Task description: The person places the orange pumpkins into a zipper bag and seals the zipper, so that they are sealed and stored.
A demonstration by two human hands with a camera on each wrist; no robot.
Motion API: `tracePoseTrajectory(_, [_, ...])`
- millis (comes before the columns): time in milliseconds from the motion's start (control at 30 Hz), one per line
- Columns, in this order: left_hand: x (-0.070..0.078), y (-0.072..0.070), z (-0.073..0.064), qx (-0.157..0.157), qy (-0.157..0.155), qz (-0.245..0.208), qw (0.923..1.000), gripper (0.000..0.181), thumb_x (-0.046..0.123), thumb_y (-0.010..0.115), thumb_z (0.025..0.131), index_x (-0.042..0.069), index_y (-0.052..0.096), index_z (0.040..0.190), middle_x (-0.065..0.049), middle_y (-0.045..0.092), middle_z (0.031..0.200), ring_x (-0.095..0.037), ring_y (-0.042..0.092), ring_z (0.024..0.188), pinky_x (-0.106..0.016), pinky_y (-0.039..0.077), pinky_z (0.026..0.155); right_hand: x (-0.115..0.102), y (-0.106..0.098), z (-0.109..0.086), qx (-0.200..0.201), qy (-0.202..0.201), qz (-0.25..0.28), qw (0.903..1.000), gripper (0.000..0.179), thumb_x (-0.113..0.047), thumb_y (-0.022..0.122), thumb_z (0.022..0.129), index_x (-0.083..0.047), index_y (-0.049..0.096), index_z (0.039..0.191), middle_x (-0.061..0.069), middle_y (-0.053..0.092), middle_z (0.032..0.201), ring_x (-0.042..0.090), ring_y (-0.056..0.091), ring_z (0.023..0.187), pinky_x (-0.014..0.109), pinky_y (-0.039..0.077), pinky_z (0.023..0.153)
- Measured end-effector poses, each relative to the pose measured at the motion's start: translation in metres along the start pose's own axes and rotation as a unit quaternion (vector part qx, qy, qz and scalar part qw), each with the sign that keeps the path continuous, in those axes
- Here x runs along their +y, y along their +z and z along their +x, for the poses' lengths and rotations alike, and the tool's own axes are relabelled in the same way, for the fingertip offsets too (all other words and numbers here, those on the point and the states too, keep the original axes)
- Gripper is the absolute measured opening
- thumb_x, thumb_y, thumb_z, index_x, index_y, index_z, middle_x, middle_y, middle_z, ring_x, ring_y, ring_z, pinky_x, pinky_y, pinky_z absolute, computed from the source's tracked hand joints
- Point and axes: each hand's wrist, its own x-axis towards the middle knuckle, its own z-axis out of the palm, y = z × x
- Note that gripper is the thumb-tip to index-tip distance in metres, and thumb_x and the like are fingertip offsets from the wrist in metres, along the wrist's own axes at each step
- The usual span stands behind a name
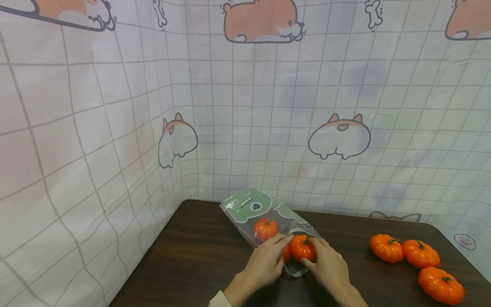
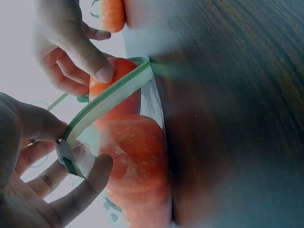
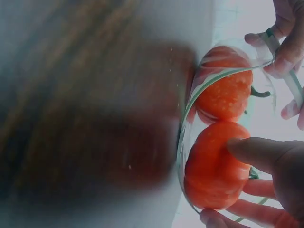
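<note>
A clear zip bag point(image 1: 245, 232) with a green cartoon print lies on the dark table, its mouth toward me. One small orange pumpkin point(image 1: 266, 229) shows through the plastic deeper inside. My right hand point(image 1: 330, 265) grips another pumpkin point(image 1: 303, 248) by its sides at the bag's mouth. In the right wrist view that pumpkin point(image 3: 216, 166) sits within the opening, beside a pumpkin point(image 3: 225, 90) under the plastic. My left hand point(image 1: 264, 262) pinches the bag's rim; the left wrist view shows the green zip edge point(image 2: 107, 97) between thumb and fingers near the white slider point(image 2: 65, 153).
Three more orange pumpkins stand at the table's right: one at the left of the group point(image 1: 386, 248), a middle one point(image 1: 421, 254) and a nearer one point(image 1: 441, 285). A cloth wall point(image 1: 261, 140) with a grid and dog drawings borders the table's back and left.
</note>
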Motion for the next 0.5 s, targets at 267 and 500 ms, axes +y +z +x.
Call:
tracePoseTrajectory(267, [0.0, 0.002, 0.0, 0.003, 0.004, 0.002, 1.0, 0.067, 0.004, 0.072, 0.082, 0.018, 0.058, 0.145, 0.005, 0.065, 0.131, -0.014, 0.067, 0.111, -0.03, 0.059, 0.083, 0.001, 0.0, 0.009, -0.023, 0.002, -0.023, 0.9995, 0.053, -0.032, 0.091, 0.074, -0.012, 0.068, 0.117, 0.011, 0.063, 0.109, 0.034, 0.067, 0.073, 0.048, 0.051, 0.052])
tracePoseTrajectory(500, [0.001, 0.002, -0.001, 0.003, 0.002, 0.006, 1.0, 0.066, 0.004, 0.072, 0.083, 0.02, 0.058, 0.145, 0.005, 0.065, 0.13, -0.014, 0.068, 0.11, -0.03, 0.059, 0.082, -0.001, 0.0, 0.014, -0.033, 0.005, -0.032, 0.9989, 0.05, -0.026, 0.088, 0.076, -0.01, 0.068, 0.12, 0.015, 0.073, 0.112, 0.039, 0.07, 0.076, 0.052, 0.053, 0.054])
